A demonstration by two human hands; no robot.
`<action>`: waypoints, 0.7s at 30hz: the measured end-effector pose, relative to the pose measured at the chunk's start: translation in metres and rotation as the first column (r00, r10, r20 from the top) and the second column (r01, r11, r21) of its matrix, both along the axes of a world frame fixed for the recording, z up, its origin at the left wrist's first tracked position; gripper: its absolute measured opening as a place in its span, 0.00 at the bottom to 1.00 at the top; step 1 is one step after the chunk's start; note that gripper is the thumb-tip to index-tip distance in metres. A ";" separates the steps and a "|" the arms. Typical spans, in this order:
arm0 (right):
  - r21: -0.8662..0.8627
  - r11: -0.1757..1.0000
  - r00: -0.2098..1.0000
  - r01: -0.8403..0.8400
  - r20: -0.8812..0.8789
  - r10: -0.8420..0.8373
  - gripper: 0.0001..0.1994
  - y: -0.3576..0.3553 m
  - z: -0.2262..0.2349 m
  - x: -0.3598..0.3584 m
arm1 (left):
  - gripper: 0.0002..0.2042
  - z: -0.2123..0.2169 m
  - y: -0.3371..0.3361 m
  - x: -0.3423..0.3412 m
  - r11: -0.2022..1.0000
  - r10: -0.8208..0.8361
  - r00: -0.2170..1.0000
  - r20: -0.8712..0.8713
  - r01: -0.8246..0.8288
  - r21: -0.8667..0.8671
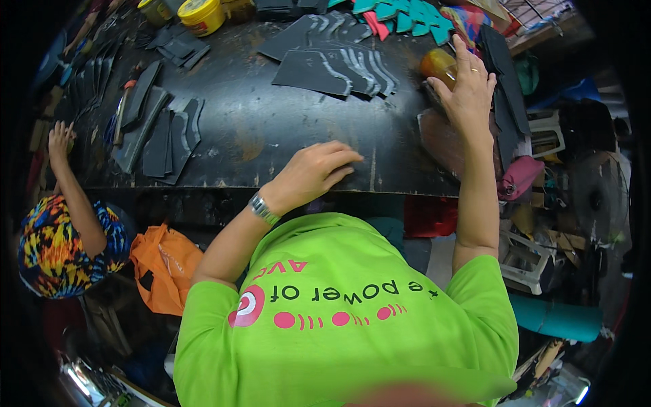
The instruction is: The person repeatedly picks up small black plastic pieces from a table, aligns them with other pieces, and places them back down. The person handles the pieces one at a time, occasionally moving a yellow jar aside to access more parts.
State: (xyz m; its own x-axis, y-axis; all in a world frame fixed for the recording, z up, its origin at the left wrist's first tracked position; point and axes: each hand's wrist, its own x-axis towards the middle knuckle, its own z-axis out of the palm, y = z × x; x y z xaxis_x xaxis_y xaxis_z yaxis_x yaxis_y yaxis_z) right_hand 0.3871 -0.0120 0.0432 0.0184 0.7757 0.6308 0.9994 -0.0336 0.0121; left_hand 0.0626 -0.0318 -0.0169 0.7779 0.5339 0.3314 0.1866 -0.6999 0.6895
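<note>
Head view shows an amber container near the far right of the bench, between the thumb and fingers of the right hand. That hand is spread, thumb apart from the long fingers; whether it touches the container, I cannot tell. Just below lies a reddish-brown board, partly under the forearm. The left hand lies loosely at the bench's near edge, fingers slightly bent and visibly pinching nothing, though its palm is hidden. Farther in, a fan of dark pieces overlaps, pale bands running along the curved edges; these look already coated or marked, I would judge, while any joining seems left to do. Similar dark pieces lie to the left, some with pale edges, and teal pieces sit at the far side, beyond a yellow tub's row and partly cut off. A co-worker's hand shows at the left rim, too small to read. The container's contents and what the pale bands are stay unclear.
</note>
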 end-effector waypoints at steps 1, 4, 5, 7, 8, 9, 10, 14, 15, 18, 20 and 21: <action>-0.001 0.993 0.984 -0.116 -0.135 0.115 0.46 0.001 0.002 -0.010 | 0.13 -0.003 -0.005 -0.014 0.998 0.059 0.998 0.007 -0.059 -0.016; 0.008 0.939 0.847 -0.345 -0.427 0.315 0.41 -0.001 -0.012 -0.060 | 0.10 -0.010 -0.011 -0.040 0.978 0.201 0.978 0.053 -0.198 -0.061; -0.038 0.941 0.831 -0.335 -0.483 0.276 0.41 0.003 -0.018 -0.075 | 0.10 -0.012 -0.012 -0.045 0.970 0.237 0.969 0.076 -0.231 -0.074; -0.086 0.922 0.808 -0.377 -0.517 0.282 0.37 0.011 -0.028 -0.100 | 0.09 -0.013 -0.012 -0.053 0.952 0.300 0.948 0.104 -0.289 -0.104; -0.070 0.911 0.797 -0.406 -0.515 0.315 0.37 0.015 -0.033 -0.111 | 0.09 -0.014 -0.011 -0.054 0.949 0.306 0.944 0.121 -0.293 -0.113; -0.052 0.895 0.777 -0.444 -0.520 0.355 0.37 0.016 -0.039 -0.124 | 0.09 -0.016 -0.012 -0.053 0.943 0.324 0.937 0.129 -0.309 -0.124; -0.051 0.881 0.757 -0.471 -0.535 0.374 0.36 0.017 -0.046 -0.138 | 0.09 -0.017 -0.013 -0.052 0.935 0.347 0.928 0.136 -0.330 -0.133; -0.081 0.750 0.708 -0.656 -0.411 0.575 0.33 0.005 -0.074 -0.181 | 0.08 -0.021 -0.014 -0.053 0.946 0.324 0.930 0.176 -0.322 -0.039; -0.052 0.723 0.681 -0.688 -0.388 0.621 0.31 0.001 -0.081 -0.191 | 0.08 -0.021 -0.014 -0.054 0.950 0.313 0.931 0.188 -0.309 -0.051; -0.070 0.742 0.717 -0.666 -0.333 0.612 0.30 -0.002 -0.087 -0.190 | 0.08 -0.018 -0.017 -0.061 0.945 0.327 0.920 0.214 -0.314 -0.092; -0.100 0.740 0.723 -0.665 -0.338 0.603 0.29 -0.003 -0.089 -0.189 | 0.08 -0.012 -0.018 -0.074 0.930 0.368 0.909 0.197 -0.357 -0.087; -0.097 0.735 0.715 -0.671 -0.345 0.607 0.28 -0.003 -0.089 -0.188 | 0.08 -0.009 -0.017 -0.083 0.905 0.420 0.889 0.182 -0.425 -0.013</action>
